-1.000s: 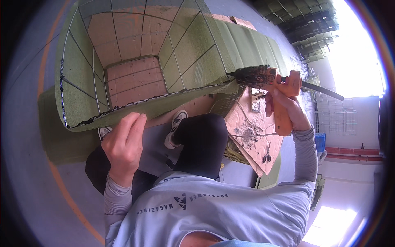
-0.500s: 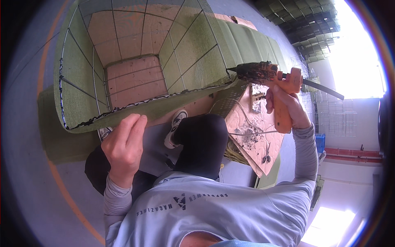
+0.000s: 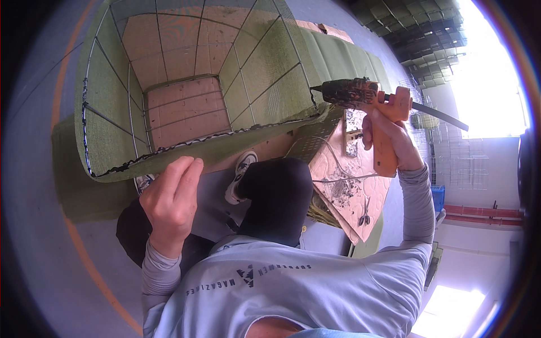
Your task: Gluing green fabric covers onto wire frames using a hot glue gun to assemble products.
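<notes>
A wire-frame box lined with green fabric stands tilted in front of me, its wire grid showing inside. Black glue runs in a lumpy bead along its near rim and left edge. My left hand is closed, thumb and fingers pinched on the loose lower edge of the fabric at the near rim. My right hand grips the orange handle of a glue gun. The gun's blackened nozzle points left at the box's right corner, and a grey glue stick sticks out of its back.
Right of my knee, cardboard spotted with black bits lies on a stack, with scissors and a cord on it. A padded green piece lies behind. Wire grids lean at the right; stacked green pieces stand far right.
The glue gun has moved slightly up and left, its nozzle now higher along the box's right corner edge. My left hand has hardly moved.
</notes>
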Demonstrator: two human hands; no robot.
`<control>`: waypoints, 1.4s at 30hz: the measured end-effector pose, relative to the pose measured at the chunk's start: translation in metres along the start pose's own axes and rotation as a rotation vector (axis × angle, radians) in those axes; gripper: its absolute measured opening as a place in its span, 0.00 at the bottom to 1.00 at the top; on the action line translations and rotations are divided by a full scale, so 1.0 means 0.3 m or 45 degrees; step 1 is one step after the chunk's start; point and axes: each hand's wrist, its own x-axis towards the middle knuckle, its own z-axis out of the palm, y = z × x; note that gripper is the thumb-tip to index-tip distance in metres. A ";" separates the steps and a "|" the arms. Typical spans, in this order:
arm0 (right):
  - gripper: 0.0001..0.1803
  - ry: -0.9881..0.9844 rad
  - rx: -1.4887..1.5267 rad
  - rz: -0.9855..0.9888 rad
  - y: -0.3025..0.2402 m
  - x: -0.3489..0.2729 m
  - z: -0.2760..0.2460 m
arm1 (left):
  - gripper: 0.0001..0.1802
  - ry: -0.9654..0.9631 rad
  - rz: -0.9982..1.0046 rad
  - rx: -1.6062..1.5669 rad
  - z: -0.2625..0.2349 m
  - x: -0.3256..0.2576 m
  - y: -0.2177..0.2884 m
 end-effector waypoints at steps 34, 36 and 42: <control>0.18 -0.006 0.001 -0.054 -0.014 0.126 0.009 | 0.13 -0.018 -0.007 -0.020 -0.005 0.001 -0.004; 0.18 -0.011 0.000 -0.063 -0.011 0.140 0.000 | 0.12 -0.017 -0.010 -0.022 -0.002 0.000 -0.003; 0.17 0.009 0.025 -0.094 -0.021 0.161 0.024 | 0.12 -0.013 -0.009 -0.011 -0.004 -0.003 -0.003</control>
